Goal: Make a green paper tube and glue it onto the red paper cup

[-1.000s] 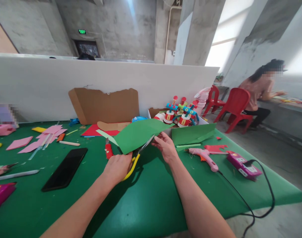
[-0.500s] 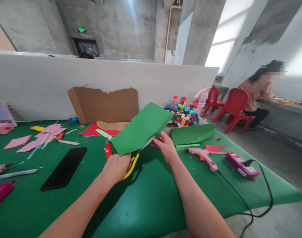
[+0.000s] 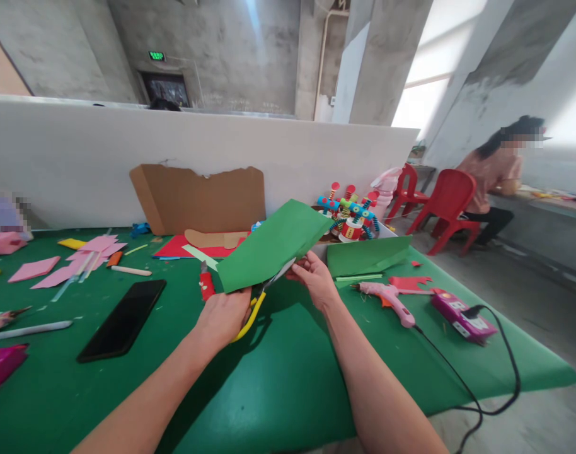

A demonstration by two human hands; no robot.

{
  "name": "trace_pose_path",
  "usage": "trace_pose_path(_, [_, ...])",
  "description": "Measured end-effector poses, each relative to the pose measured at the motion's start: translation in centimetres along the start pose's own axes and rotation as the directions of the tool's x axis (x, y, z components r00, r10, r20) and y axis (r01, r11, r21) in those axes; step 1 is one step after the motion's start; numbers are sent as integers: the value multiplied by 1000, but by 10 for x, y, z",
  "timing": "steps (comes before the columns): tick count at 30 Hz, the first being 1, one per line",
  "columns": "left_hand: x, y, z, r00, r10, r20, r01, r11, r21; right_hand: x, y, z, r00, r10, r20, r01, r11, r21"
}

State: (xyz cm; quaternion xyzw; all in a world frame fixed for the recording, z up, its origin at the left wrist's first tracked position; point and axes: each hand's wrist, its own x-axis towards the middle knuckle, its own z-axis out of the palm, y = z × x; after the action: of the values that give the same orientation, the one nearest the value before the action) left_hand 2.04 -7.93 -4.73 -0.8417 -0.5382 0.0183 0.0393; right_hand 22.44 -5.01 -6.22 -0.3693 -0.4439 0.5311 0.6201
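Observation:
My left hand (image 3: 225, 315) is wrapped round the yellow-handled scissors (image 3: 254, 317), below the left end of a green paper sheet (image 3: 276, 243). The blades lie along the sheet's lower edge and point up to the right, partly covered by the paper. With fingers pinched, my right hand (image 3: 312, 277) holds the sheet's lower right edge near the blade tips. The sheet is raised above the green table (image 3: 259, 391) and slants up to the right.
A black phone (image 3: 122, 320) and pink papers (image 3: 96, 252) lie left. Cardboard (image 3: 203, 202) leans on the white partition (image 3: 307, 157). Right are a pink glue gun (image 3: 387, 296), a purple box (image 3: 462, 315) with a cable, and folded green paper (image 3: 368, 255). A person sits beyond.
The green sheet's left end has shifted slightly right and up, and its top edge sits a little lower. More of the scissor blade shows near my right hand.

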Motion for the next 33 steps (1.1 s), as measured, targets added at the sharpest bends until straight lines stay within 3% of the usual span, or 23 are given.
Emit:
trace_pose_path(16, [1,-2,-1,1000,1,12,-2,997,72,-1,-5,-1,1000,-1,-11,1,1000,22])
trace_pose_path(22, [2,-1,-1,999,-14,-31,15,999,46,4,-8,-8,996,-36,-87,41,998,57])
trace_pose_path(27, [0,0,-3,999,-27,-33,28,999,44,5,-4,-9,997,-46,-58,48,999,25])
trace_pose_path(33, [-2,1,-4,992,5,-130,3,998,56,3,2,-4,999,-41,-5,41,999,-17])
